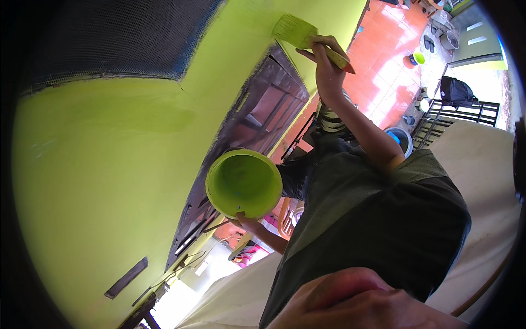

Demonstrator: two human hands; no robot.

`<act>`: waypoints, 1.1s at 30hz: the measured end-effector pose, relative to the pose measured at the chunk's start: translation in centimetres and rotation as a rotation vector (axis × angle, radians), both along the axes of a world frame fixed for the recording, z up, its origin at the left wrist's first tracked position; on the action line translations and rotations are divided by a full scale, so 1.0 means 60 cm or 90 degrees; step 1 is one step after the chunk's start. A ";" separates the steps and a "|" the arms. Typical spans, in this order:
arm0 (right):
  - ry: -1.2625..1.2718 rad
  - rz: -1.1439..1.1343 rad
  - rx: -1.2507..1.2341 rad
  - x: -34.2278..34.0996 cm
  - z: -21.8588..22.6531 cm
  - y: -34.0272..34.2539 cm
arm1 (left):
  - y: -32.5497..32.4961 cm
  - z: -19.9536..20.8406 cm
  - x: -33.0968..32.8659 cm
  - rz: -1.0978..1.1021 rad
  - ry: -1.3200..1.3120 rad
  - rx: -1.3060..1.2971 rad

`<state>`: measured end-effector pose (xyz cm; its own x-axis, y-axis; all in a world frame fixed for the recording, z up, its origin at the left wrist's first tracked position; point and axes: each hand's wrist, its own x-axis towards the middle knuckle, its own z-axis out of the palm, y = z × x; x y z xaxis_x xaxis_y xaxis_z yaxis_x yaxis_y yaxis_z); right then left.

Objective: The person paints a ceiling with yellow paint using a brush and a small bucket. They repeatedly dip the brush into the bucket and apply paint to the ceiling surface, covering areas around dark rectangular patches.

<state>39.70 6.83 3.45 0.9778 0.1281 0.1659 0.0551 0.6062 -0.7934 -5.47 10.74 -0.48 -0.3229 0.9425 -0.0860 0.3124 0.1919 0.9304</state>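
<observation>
My left hand (244,220) is closed on the rim of a round bucket (275,193), its thumb over the edge. Green paint coats the bucket's inside, which faces up toward me. Up and to the right, my right hand (329,68) grips the handle of a wide paintbrush (296,32). Green paint covers the brush's bristles, which lie against the yellow-green wall (71,181); the handle end shows red. A darker, wet-looking green patch (164,112) spreads on the wall below a dark mesh-covered opening (126,38).
A dark wooden window frame (274,93) runs beside the bucket. Orange floor tiles (383,60) lie far below, with another green-lined bucket (417,58). At the right are a black backpack (457,92), a slatted rack (460,115) and a grey basin (404,140).
</observation>
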 end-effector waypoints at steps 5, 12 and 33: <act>-0.133 -0.071 -0.157 0.012 0.038 0.001 | 0.005 -0.019 -0.019 -0.026 0.002 0.020; -0.095 0.093 0.113 -0.005 0.158 -0.004 | 0.014 -0.039 -0.046 -0.054 0.002 0.024; 0.124 0.009 -0.107 0.027 -0.128 -0.071 | 0.007 0.017 0.018 -0.077 0.029 0.021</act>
